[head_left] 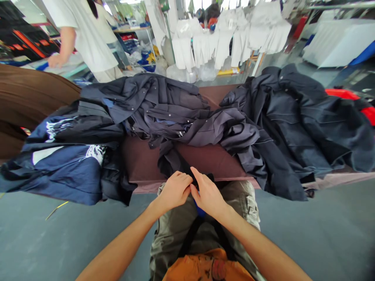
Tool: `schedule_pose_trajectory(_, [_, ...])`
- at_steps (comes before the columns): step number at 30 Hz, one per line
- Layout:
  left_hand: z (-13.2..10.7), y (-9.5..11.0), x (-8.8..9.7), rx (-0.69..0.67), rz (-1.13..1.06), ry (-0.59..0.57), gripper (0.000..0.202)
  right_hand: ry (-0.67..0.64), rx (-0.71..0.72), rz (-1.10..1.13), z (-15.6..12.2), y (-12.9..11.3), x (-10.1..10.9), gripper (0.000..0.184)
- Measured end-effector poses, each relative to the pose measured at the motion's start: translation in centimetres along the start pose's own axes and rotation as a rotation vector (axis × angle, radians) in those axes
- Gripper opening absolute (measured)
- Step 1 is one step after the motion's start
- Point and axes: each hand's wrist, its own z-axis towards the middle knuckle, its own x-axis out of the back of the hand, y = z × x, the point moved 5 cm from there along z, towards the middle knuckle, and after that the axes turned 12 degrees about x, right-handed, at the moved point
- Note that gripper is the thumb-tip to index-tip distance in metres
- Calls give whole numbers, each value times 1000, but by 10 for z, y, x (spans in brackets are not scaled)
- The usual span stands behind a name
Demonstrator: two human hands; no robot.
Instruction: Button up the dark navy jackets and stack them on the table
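Note:
My left hand point(175, 191) and my right hand point(207, 192) meet at the near edge of a brown-covered table point(140, 162). Both are closed in a pinch on the hanging end of a dark garment point(172, 162) that drapes off the table toward my lap. A bit of blue point(200, 211) shows just below my right hand; I cannot make out what it is. The garment runs back into a heap of dark grey shirts with snap buttons point(164, 109) across the table's middle.
A pile of navy printed garments point(64, 164) lies at the left, a heap of dark jackets point(304, 121) at the right with something red point(351, 97) behind. A person in white point(88, 35) stands at the far left. White garments point(228, 43) hang in the back.

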Motion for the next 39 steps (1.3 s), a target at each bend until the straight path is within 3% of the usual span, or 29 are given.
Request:
schedule_pose_trajectory(8, [4, -3, -1, 96, -390, 10, 12, -31, 31, 36, 4, 2, 1, 54])
schedule_pose_trajectory(24, [5, -2, -15, 131, -347, 186, 12, -178, -142, -143, 8, 1, -14, 56])
schedule_pose_trajectory(30, [6, -5, -18, 194, -354, 134, 12, -115, -138, -93, 10, 4, -12, 54])
schedule_pose_trajectory(39, [8, -11, -20, 268, -465, 76, 12, 102, -127, 154, 10, 19, -6, 38])
